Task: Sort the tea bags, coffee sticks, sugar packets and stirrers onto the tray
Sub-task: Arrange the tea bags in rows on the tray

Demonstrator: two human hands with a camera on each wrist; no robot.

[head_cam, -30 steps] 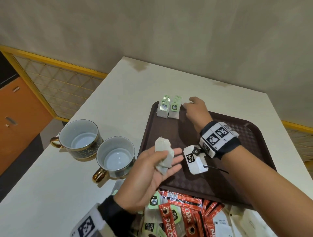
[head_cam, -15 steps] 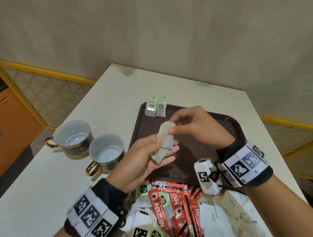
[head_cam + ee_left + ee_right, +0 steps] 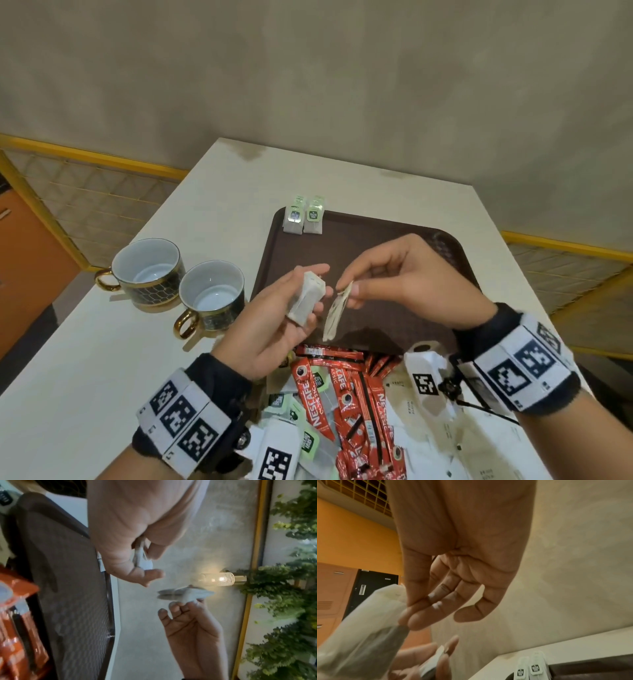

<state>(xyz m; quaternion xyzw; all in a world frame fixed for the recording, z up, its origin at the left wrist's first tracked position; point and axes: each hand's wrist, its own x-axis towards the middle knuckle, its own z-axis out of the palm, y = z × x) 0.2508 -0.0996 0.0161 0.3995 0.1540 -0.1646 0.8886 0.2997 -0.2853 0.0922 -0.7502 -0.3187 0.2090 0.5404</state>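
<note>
My left hand [image 3: 320,284] holds a pale tea bag [image 3: 306,298] between thumb and fingers above the near left of the brown tray [image 3: 376,240]. Just right of it, my right hand [image 3: 347,287] pinches the top of a second tea bag [image 3: 335,315], which hangs down edge-on. In the right wrist view that hanging tea bag [image 3: 368,628] fills the lower left under my fingertips [image 3: 419,609]. Two green-tagged tea bags [image 3: 304,219] lie side by side on the tray's far left corner. Red coffee sticks [image 3: 342,387], more tea bags [image 3: 291,411] and white sugar packets [image 3: 428,445] lie heaped near me.
Two empty cups [image 3: 147,270] [image 3: 212,294] with gold handles stand on the white table [image 3: 102,359] left of the tray. The heap overlaps the tray's near edge. A wall rises behind the table's far edge.
My right hand came back from the tray's far left corner, took one tea bag off what my left hand holds, and drew it a little to the right. My view tilted down.
</note>
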